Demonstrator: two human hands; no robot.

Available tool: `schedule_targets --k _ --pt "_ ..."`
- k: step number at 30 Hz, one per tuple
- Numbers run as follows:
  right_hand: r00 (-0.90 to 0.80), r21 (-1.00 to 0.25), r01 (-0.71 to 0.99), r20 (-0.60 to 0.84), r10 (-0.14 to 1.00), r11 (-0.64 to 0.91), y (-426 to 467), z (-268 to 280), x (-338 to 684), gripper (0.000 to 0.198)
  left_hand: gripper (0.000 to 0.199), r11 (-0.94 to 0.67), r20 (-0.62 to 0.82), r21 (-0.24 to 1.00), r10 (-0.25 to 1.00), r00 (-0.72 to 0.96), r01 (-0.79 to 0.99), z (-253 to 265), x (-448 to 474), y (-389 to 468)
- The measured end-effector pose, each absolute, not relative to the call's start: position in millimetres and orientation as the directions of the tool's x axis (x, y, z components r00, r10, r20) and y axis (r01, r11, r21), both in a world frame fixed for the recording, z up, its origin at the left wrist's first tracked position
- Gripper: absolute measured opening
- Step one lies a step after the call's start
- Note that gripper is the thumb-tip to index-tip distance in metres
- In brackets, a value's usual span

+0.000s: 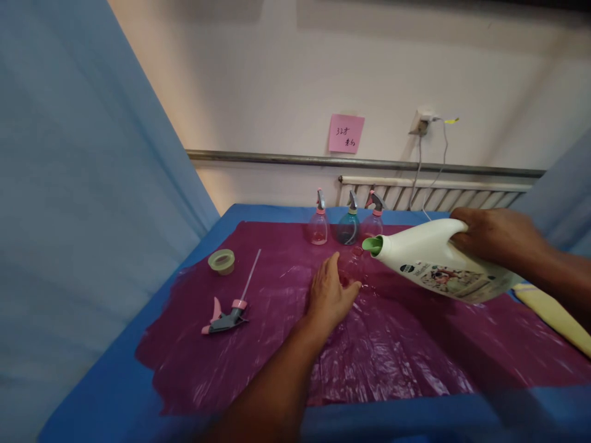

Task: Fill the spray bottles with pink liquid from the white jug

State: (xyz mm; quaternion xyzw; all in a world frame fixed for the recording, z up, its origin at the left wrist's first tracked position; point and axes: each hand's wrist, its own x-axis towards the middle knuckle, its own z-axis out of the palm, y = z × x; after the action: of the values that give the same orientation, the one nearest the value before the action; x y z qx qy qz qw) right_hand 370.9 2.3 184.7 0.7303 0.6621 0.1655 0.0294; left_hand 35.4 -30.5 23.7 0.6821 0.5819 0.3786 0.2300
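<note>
Blue cloth [351, 424] in front, dark red plastic sheet [277, 363] on it. Near left: loose spray head [226, 318], dip tube pointing away and slightly right; well apart from both hands.

Left hand [330, 292] reaches in from below, thumb and fingers spread in a curve. Clear bottle [354, 267] sits in that curve, just ahead and right of the palm, upright as far as it shows, no spray head on it. Outline faint against the red; cannot tell whether the fingers press on it or only ring it.

Right hand [494, 237] grips the white jug [443, 261] by its handle, fingers wrapped round. Jug is held up above the sheet, tipped close to level, long axis running from base at right to mouth at left. Green spout [373, 246] points left, at the neck of the clear bottle.

Key relation, my judgement: spout to bottle neck. Spout looks just right of the neck; depth unclear, so cannot say if it is over the opening. No stream visible. Left hand is the nearer one to the bottle; right hand sits at the jug's far end from the spout.

Farther: tape roll [221, 262] at left; three spray bottles [348, 229] in a row behind the clear one; pink note [346, 133] on the wall.
</note>
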Motion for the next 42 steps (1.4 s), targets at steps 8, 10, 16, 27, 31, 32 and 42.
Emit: schedule_targets --k 8,10,16,27,31,32,42 --pt "0.033 0.321 0.942 0.197 0.980 -0.096 3.0 192.2 369.5 0.032 0.085 -0.205 0.231 0.754 0.972 0.039 0.625 23.3 36.9 -32.1" --pt "0.024 0.322 0.943 0.197 0.980 -0.088 3.4 192.6 369.8 0.032 0.085 -0.213 0.239 0.754 0.970 0.043 0.621 22.4 36.9 -32.2" --pt "0.027 0.328 0.940 0.187 0.982 -0.088 1.7 195.3 365.5 0.027 0.085 -0.223 0.248 0.750 0.968 0.049 0.623 21.9 37.3 -32.1" --pt "-0.007 0.410 0.909 0.179 0.984 -0.068 -1.2 202.5 361.9 0.027 0.085 -0.247 0.267 0.732 0.961 0.065 0.636 21.5 37.0 -32.2" --pt "-0.004 0.417 0.906 0.160 0.987 -0.064 -1.5 205.9 360.1 0.024 0.085 -0.262 0.284 0.727 0.956 0.069 0.635 19.3 36.6 -31.2" --pt "-0.009 0.423 0.904 0.154 0.988 -0.058 -1.9 207.1 359.6 0.024 0.085 -0.263 0.286 0.726 0.956 0.070 0.636 18.4 36.6 -30.8" --pt "-0.054 0.444 0.896 0.143 0.988 -0.015 -2.4 213.7 359.2 0.023 0.086 -0.282 0.303 0.728 0.950 0.077 0.624 17.1 36.8 -31.2"
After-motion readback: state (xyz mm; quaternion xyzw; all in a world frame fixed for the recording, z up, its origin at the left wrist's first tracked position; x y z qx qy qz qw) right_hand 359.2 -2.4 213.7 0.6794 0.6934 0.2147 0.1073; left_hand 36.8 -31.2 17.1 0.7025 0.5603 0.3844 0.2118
